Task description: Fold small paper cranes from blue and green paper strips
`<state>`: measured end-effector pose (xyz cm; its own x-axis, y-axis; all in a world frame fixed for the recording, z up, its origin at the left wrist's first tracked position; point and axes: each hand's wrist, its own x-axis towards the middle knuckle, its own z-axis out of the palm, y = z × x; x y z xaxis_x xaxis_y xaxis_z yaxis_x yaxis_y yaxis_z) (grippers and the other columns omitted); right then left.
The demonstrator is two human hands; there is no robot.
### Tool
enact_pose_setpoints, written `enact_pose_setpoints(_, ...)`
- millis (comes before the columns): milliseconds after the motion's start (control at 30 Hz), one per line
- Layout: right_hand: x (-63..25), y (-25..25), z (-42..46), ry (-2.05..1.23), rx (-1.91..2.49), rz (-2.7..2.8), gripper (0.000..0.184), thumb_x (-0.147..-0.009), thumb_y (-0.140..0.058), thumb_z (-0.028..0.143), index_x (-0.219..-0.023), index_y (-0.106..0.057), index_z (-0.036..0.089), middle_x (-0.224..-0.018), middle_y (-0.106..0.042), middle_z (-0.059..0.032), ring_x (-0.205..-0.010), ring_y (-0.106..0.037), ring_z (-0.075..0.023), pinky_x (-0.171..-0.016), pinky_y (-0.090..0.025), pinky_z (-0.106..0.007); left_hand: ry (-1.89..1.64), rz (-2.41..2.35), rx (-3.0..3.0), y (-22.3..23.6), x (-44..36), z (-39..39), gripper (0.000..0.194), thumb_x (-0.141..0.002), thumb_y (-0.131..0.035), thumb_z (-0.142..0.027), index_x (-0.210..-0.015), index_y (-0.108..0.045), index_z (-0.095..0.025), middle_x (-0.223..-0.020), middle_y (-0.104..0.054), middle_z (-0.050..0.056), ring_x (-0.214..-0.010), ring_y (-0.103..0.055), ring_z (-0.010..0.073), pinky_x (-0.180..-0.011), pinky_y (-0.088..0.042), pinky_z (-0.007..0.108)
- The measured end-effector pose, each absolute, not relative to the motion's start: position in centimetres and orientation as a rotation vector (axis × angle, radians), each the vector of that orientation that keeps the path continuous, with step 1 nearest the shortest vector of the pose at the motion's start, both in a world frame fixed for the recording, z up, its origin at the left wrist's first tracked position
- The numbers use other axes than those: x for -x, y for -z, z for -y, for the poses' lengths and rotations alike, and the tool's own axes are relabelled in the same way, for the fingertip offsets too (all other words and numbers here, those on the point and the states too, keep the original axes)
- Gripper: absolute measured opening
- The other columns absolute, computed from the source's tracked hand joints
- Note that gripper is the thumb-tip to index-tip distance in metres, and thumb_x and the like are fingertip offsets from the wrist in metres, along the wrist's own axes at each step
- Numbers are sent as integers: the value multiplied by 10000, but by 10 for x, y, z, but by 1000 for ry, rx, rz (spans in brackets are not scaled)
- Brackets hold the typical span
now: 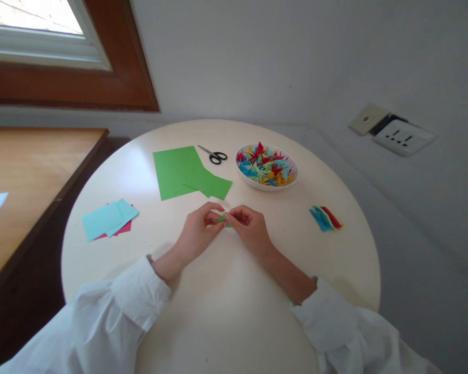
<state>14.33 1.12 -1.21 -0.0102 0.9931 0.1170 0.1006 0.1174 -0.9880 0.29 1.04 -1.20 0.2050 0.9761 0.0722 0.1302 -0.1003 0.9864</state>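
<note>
Between my hands, over the middle of the round white table point(226, 311), is a small folded piece of green paper point(222, 218). My left hand point(200, 226) pinches it from the left side, thumb and fingers closed on it. On the other side my right hand point(250, 227) grips it too, its fingertips curled together. Much of the paper is hidden behind the fingers, so its folded form is hard to make out. Just beyond the hands lie green paper sheets point(177, 171), one large and others smaller, overlapping.
Black-handled scissors point(215, 156) lie behind the green sheets. A white bowl point(253, 183) holds many colourful folded paper cranes. Light blue paper pieces point(101, 221) overlap red ones at left. Folded paper strips point(326, 218) lie at right. A wall socket point(403, 136) and wooden desk point(35, 171) flank the table.
</note>
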Motion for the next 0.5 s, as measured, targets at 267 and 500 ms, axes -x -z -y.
enact_pose_setpoints(267,-143,12,-10,-1034,1222,1370,157,-666,-637,321,-612,-588,182,-562,-594,11,-507,-480,-109,-498,-382,-244,-1027,-1089,-1480,14,-2,-11,210,-725,-622,-266,-893,-532,-177,-632,-671,2,-591,-612,129,-573,-444,217)
enact_pose_setpoints(500,-146,12,-12,-1012,1228,1407,201,-690,-612,364,-616,-611,178,-572,-593,8,-543,-502,-119,-521,-397,-242,-1031,-1085,-1286,0,-1,-12,316,-654,-690,-361,-851,-545,-161,-600,-673,23,-476,-555,112,-432,-337,190)
